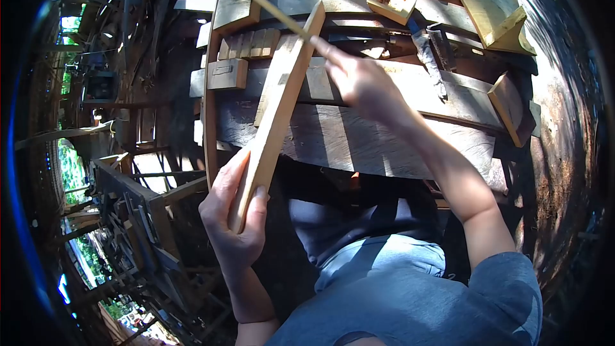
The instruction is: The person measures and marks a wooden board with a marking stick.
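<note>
My left hand point(234, 211) is wrapped round the near end of a long wooden bar point(277, 115), thumb on one side and fingers on the other. The bar slants up and away over the plank workbench point(346, 134), and its far end is cut to a point. My right hand point(362, 83) is closed on a thin, light-coloured wooden stick point(278, 13). That stick crosses the bar near its pointed end, with my fingertips right beside the bar's edge.
A thick wooden block point(236, 6), a row of small wood pieces point(251, 43) and a slotted block point(225, 75) sit on the bench's left. A small wooden box point(392, 3) and angled pieces point(496, 22) lie right. Scrap wood point(138, 218) is piled left.
</note>
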`<state>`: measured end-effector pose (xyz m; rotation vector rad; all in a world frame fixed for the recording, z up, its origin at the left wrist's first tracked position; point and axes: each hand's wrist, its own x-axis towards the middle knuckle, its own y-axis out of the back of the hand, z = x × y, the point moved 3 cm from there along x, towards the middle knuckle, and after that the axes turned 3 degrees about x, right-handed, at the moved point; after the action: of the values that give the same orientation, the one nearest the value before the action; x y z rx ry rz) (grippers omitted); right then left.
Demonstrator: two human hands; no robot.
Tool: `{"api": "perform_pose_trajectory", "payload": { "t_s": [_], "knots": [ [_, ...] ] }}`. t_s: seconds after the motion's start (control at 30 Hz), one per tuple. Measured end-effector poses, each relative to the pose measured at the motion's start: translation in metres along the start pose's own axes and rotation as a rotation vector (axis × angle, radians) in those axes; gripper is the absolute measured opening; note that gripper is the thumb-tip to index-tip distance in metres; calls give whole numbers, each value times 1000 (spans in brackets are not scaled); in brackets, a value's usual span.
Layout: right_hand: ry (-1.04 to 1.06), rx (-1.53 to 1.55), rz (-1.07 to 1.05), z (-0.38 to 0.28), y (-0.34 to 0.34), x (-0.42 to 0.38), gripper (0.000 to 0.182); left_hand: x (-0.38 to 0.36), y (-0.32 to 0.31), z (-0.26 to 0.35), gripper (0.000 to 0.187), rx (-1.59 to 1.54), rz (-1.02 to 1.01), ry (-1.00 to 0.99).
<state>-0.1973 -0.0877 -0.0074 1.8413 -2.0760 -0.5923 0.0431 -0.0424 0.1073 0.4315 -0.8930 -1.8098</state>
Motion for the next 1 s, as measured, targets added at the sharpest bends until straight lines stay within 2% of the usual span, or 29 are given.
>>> {"api": "perform_pose_trajectory", "payload": {
  "t_s": [0.03,0.1,0.17,0.23,0.3,0.33,0.37,0.43,0.47,0.57,0.63,0.67,0.77,0.83,0.9,0.97,1.0],
  "knots": [
    [-17,-89,43,10,6,23,44,0,0,2,45,68,-18,-28],
    [250,-179,352,59,-5,71,41,0,-5,15,47,114,-1,-84],
    [315,-216,304,42,11,69,46,0,-6,17,48,136,-4,-103],
    [-56,-222,-189,-17,23,9,47,1,-6,17,49,130,12,-95],
    [289,-331,-34,-21,5,-31,49,2,-6,22,50,155,-15,-109],
    [368,-255,24,-22,5,-41,51,1,-7,23,49,165,-14,-116],
    [366,-253,16,-21,8,-37,51,2,-7,21,49,165,-16,-107],
    [-63,-196,-217,-17,25,-5,50,1,-6,21,50,196,-29,-146],
    [75,-169,19,21,16,20,48,1,-7,22,50,194,-30,-152],
    [140,-209,114,54,19,63,45,0,-8,23,51,271,-51,-194],
    [292,-7,175,43,7,43,44,2,-6,19,52,232,-32,-203],
    [-10,-138,-96,-2,18,10,45,2,-5,16,50,222,-29,-195],
    [259,-149,5,-10,-4,-36,46,2,-5,14,50,203,-24,-189],
    [153,-39,-66,4,3,-14,43,0,-9,14,49,182,-25,-201],
    [164,-58,101,30,7,27,40,0,-10,17,50,212,-19,-214],
    [75,-140,166,48,7,58,42,0,-10,19,48,188,-9,-222],
    [131,-149,212,52,2,64,43,0,-10,18,47,170,-5,-208]
  ]
}}
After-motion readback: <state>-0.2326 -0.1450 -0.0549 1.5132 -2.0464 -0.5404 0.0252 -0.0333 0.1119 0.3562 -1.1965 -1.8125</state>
